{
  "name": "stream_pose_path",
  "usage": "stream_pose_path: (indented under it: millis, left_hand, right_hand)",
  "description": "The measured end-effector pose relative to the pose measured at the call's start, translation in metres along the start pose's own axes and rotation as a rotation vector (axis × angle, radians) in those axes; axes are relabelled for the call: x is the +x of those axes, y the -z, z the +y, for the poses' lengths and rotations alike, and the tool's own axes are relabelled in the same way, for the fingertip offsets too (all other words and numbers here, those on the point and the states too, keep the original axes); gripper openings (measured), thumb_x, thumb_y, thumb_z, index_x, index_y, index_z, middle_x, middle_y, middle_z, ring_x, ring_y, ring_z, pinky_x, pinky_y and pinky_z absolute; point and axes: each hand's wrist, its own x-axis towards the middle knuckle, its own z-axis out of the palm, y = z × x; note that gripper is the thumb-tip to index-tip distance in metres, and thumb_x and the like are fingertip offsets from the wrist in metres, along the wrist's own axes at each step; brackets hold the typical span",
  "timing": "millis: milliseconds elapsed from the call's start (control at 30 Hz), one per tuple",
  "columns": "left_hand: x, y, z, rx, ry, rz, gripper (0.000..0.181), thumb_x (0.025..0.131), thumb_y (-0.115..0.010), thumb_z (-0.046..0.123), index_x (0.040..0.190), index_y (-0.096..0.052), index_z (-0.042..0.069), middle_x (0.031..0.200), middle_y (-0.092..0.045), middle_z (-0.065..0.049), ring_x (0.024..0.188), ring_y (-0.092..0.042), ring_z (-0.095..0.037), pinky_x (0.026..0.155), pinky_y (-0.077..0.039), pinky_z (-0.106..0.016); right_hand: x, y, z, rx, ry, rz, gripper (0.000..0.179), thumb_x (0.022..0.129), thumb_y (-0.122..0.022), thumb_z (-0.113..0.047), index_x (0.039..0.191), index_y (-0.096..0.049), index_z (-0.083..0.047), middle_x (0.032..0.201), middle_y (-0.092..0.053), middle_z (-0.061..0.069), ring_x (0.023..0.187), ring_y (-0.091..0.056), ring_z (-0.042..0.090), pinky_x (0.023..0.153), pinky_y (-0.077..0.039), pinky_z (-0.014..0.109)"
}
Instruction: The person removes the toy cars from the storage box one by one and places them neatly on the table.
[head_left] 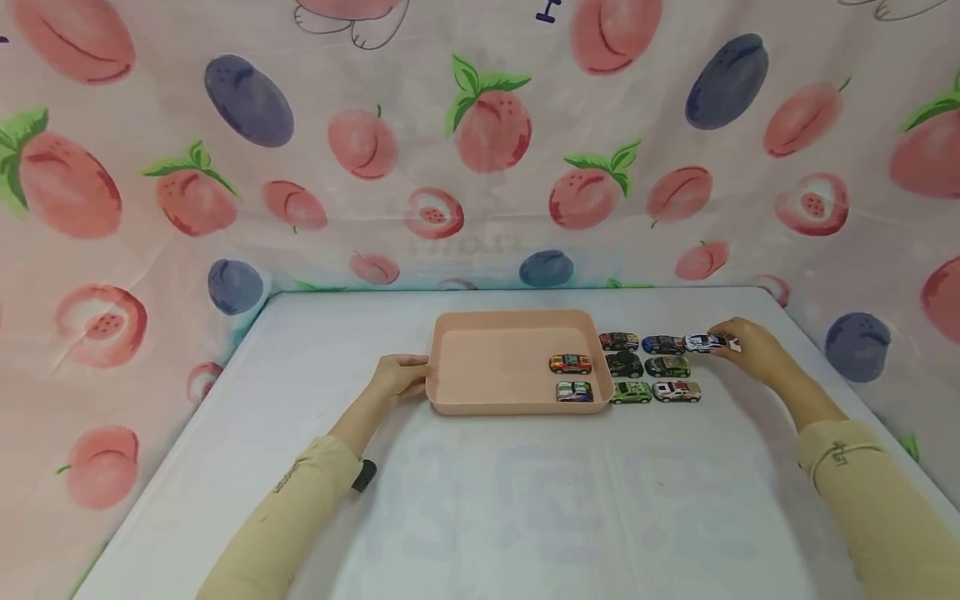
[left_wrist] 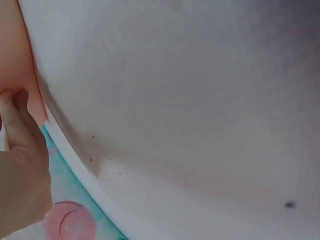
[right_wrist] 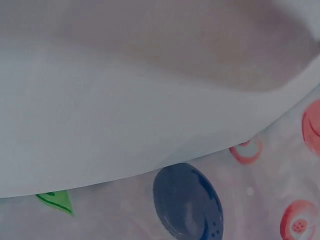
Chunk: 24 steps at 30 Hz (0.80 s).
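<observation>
A shallow peach-coloured tray [head_left: 487,367] lies on the table, its left rim gripped by my left hand [head_left: 393,377]. In the left wrist view, that hand's fingertips meet the tray's outer wall [left_wrist: 17,55]. Inside the tray at its right are a red-and-yellow toy car [head_left: 570,363] and a white-and-green toy car [head_left: 574,392]. My right hand [head_left: 753,346] pinches a white toy car [head_left: 703,342] at the right end of the back row. Beside it sits a blue toy car [head_left: 663,344]. The right wrist view shows neither the hand nor the car.
Right of the tray, more toy cars stand in rows, among them a black one [head_left: 624,364], a bright green one [head_left: 632,392] and a white-and-red one [head_left: 677,391]. A fruit-print cloth [head_left: 480,208] hangs behind the white table [head_left: 525,500].
</observation>
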Motion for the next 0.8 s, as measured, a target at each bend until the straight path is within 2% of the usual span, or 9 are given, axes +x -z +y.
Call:
stream_pose_path:
  millis: [267,467,800]
  left_hand:
    - [0.000,0.000,-0.001,-0.029,-0.011,-0.001,0.040,0.087,-0.061,-0.003,0.126,-0.053,-0.010,0.124,-0.058,-0.027,0.065,-0.063,-0.006,0.060,-0.056,-0.015]
    - [-0.003,-0.001,-0.004,-0.011,-0.023,0.008,0.038,0.086,-0.062,-0.002,0.123,-0.055,-0.011,0.118,-0.062,-0.026,0.064,-0.063,-0.005,0.058,-0.055,-0.016]
    - [-0.002,0.001,-0.002,-0.025,-0.004,0.009,0.040,0.087,-0.062,-0.002,0.125,-0.054,-0.009,0.123,-0.059,-0.026,0.063,-0.062,-0.005,0.060,-0.055,-0.015]
  right_hand:
    - [-0.001,-0.006,0.012,-0.029,-0.016,-0.065,0.029,0.078,-0.067,0.004,0.101,-0.057,0.019,0.094,-0.060,0.035,0.091,-0.055,0.051,0.085,-0.044,0.060]
    - [0.002,-0.009,0.012,-0.038,-0.053,-0.089,0.028,0.080,-0.065,0.005,0.102,-0.056,0.019,0.098,-0.059,0.036,0.095,-0.054,0.051,0.087,-0.043,0.060]
    - [0.008,-0.010,0.017,-0.055,-0.106,-0.165,0.030,0.081,-0.064,0.004,0.104,-0.055,0.019,0.102,-0.058,0.037,0.099,-0.052,0.052,0.090,-0.042,0.061]
